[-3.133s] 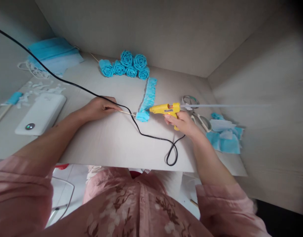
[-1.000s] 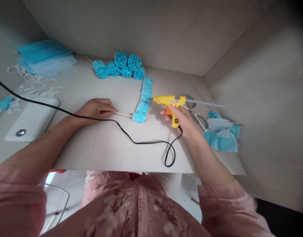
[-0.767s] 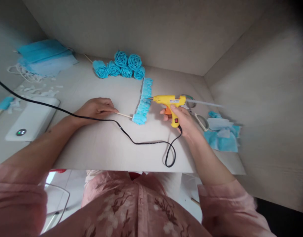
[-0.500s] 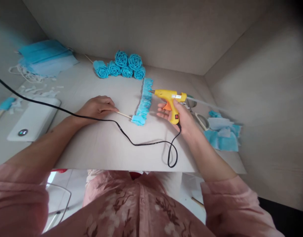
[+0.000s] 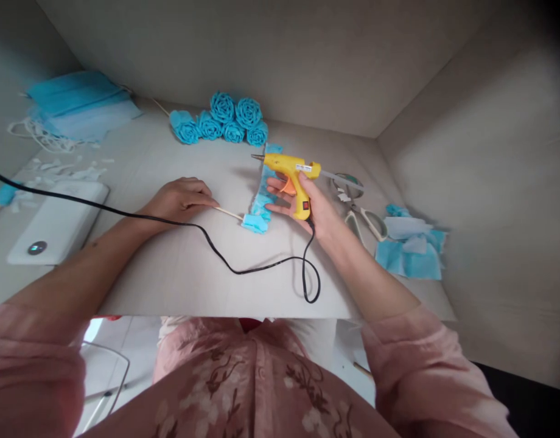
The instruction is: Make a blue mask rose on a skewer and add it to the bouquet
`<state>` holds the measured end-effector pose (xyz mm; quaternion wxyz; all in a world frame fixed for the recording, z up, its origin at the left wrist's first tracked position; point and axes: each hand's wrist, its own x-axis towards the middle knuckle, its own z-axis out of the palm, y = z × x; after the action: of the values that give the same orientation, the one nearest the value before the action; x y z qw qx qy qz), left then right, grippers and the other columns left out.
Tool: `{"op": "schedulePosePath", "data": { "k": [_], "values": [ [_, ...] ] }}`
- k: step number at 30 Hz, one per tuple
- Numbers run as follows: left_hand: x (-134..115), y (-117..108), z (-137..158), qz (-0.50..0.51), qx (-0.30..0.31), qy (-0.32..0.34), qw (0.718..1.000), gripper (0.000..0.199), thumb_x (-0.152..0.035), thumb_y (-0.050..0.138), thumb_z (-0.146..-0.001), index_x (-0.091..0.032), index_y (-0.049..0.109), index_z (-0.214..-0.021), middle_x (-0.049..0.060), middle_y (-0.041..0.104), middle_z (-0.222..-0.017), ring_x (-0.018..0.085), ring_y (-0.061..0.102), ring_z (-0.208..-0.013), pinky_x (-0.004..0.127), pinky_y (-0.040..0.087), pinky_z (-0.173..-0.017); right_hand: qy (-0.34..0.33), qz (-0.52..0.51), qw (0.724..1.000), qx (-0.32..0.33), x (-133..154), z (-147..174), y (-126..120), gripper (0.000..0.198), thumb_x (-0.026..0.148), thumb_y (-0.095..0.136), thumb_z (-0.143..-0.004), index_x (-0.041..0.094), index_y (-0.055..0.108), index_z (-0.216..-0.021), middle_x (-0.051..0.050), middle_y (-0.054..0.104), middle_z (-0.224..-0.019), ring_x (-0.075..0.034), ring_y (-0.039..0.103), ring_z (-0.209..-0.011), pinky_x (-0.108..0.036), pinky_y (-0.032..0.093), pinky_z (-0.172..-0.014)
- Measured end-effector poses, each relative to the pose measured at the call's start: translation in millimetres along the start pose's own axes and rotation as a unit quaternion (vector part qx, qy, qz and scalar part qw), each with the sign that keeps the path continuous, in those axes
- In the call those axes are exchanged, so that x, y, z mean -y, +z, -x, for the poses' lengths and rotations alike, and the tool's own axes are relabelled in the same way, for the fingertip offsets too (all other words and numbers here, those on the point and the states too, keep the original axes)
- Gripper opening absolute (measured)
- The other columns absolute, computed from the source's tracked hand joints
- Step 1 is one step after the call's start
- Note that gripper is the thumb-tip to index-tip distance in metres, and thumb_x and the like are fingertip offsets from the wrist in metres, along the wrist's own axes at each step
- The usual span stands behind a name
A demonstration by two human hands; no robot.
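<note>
Pinched in the fingers of my left hand is a thin wooden stick, lying low over the table. Its far end runs into a folded piece of blue fabric at the near end of a ruffled blue strip. My right hand grips the handle of a yellow glue gun, some fingers stretched out below the orange trigger. The gun is held over the strip and hides part of it; its metal nozzle points left, past the strip. A clear glue stick sticks out of its back.
Several rolled blue fabric roses sit at the back. Blue face masks lie back left, a white power bank at left. A black cord crosses my left forearm. Scissors and blue scraps lie at right.
My right hand has moved the glue gun to the left, so its nozzle has passed over the strip to the far side. The cord shifted with it. My left hand and the stick stay put.
</note>
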<state>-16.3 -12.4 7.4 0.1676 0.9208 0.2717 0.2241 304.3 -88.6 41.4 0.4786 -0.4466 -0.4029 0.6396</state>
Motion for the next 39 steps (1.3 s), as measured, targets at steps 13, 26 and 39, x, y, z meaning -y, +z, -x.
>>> {"op": "schedulePosePath", "data": {
  "k": [13, 26, 39],
  "values": [
    [-3, 3, -8, -0.048, 0.001, 0.015, 0.999, 0.042, -0.041, 0.041, -0.108, -0.025, 0.079, -0.097, 0.008, 0.076, -0.097, 0.021, 0.067, -0.093, 0.035, 0.043, -0.089, -0.031, 0.029, 0.999, 0.011, -9, 3, 5, 0.059, 0.074, 0.067, -0.085, 0.029, 0.069, -0.123, -0.009, 0.078, -0.121, -0.027, 0.068, -0.128, -0.044, 0.063, -0.100],
    [8, 11, -11, -0.034, 0.019, 0.041, 0.998, 0.039, -0.034, 0.040, -0.108, -0.024, 0.078, -0.102, 0.007, 0.076, -0.101, 0.019, 0.066, -0.095, 0.033, 0.043, -0.087, -0.024, -0.014, 0.999, 0.021, -9, 5, 6, 0.053, 0.067, 0.069, -0.088, 0.025, 0.069, -0.120, -0.009, 0.077, -0.128, -0.027, 0.069, -0.128, -0.046, 0.060, -0.106],
    [12, 16, -13, -0.005, -0.031, 0.084, 0.996, 0.036, -0.033, 0.045, -0.108, -0.026, 0.079, -0.100, 0.007, 0.076, -0.093, 0.018, 0.067, -0.086, 0.029, 0.048, -0.081, -0.029, -0.035, 0.999, 0.018, -12, 3, 4, 0.049, 0.065, 0.072, -0.088, 0.025, 0.073, -0.117, -0.008, 0.080, -0.118, -0.025, 0.073, -0.119, -0.040, 0.064, -0.098]
  ]
}}
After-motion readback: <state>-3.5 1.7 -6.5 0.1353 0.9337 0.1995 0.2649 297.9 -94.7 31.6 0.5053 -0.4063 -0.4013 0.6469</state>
